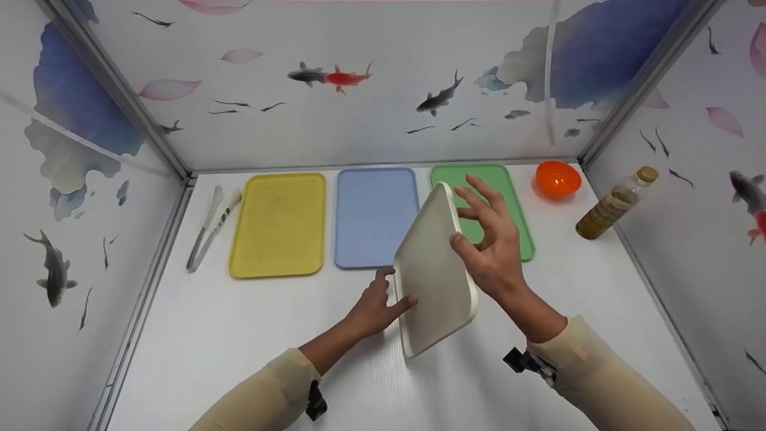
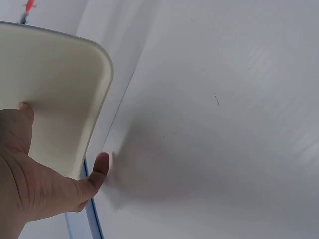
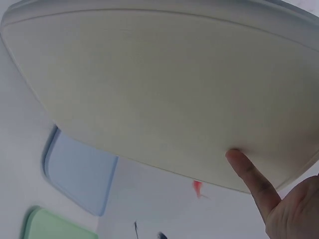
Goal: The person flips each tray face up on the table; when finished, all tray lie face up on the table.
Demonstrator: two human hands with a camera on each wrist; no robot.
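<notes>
A cream-white tray is held steeply tilted, on edge, above the near middle of the table. My left hand grips its left lower side, the thumb on the broad face and other fingers at the rim. On the opposite long edge, my right hand holds the tray with thumb and fingers, some fingers spread behind it. In the left wrist view, the left thumb touches the tray's face. The right wrist view has one fingertip against the tray's broad surface. Part of the green tray is hidden behind the right hand and cream tray.
Along the back lie a yellow tray and a blue tray. Tongs rest at the left. An orange bowl and a tilted-looking bottle of yellowish liquid stand at the right. Patterned walls enclose the table.
</notes>
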